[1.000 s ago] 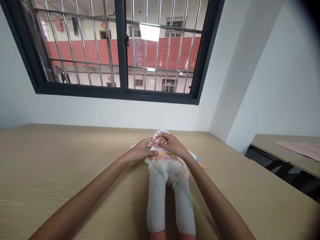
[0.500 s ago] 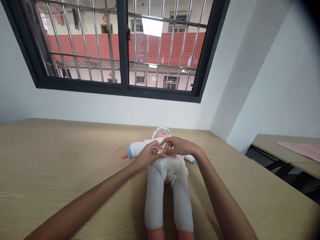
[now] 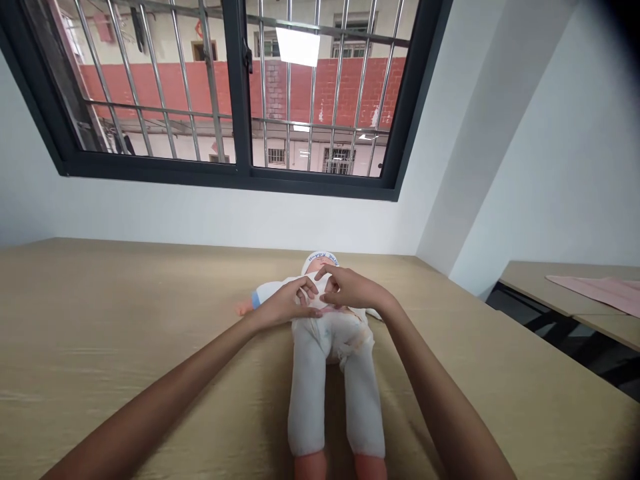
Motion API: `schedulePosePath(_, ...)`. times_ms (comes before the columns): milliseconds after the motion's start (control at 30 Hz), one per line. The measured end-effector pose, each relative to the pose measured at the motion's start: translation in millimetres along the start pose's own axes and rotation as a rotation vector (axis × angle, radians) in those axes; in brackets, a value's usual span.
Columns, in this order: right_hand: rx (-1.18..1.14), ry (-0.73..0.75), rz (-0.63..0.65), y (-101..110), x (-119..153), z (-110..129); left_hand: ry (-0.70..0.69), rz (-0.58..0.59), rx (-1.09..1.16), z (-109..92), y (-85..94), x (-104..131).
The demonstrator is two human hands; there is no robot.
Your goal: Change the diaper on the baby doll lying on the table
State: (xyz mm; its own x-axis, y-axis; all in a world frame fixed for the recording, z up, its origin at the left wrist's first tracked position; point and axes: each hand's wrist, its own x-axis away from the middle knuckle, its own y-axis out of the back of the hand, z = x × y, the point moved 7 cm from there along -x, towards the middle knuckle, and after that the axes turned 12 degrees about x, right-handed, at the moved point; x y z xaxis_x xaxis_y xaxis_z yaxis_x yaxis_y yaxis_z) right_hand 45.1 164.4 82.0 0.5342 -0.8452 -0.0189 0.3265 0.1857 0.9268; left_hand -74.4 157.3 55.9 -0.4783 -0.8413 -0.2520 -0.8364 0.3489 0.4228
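Note:
A baby doll (image 3: 306,400) lies on its back on the wooden tabletop, its head toward the window wall and its feet toward me. It wears a white cap (image 3: 316,256) with lettering, white clothes with a blue cuff, and a white diaper (image 3: 345,331) around its hips. Over the left side of the belly is my left hand (image 3: 291,300), its fingers curved and apart, thumb along the diaper's waist edge. My right hand (image 3: 354,287) arches above the doll's chest and belly with thumb and fingers parted. Both hands look empty, and they partly cover the doll's torso.
The wooden tabletop (image 3: 125,320) reaches to the white wall below a dark-framed window (image 3: 240,172) with metal bars. At the right, beyond a gap, stands another table (image 3: 530,270) with a pink cloth (image 3: 600,290) on it.
My fingertips, close together over the doll's belly before, have spread apart. My left hand has shifted slightly left, and the right fingers have lifted a little toward the doll's head.

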Motion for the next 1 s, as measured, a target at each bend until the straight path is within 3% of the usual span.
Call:
schedulePosePath(433, 0.019, -0.011, 0.038, -7.1, -5.1, -12.2, 0.11, 0.2, 0.016, 5.2, 6.7, -0.2)
schedulePosePath(600, 0.108, -0.069, 0.02, -5.3, -2.9, -12.5, 0.093, 0.195, 0.006, 5.0, 10.7, -1.5)
schedulePosePath(1000, 0.114, -0.014, 0.001, 0.5, 2.6, 0.0, 0.19, 0.218, -0.03, 15.9, 9.6, 0.9)
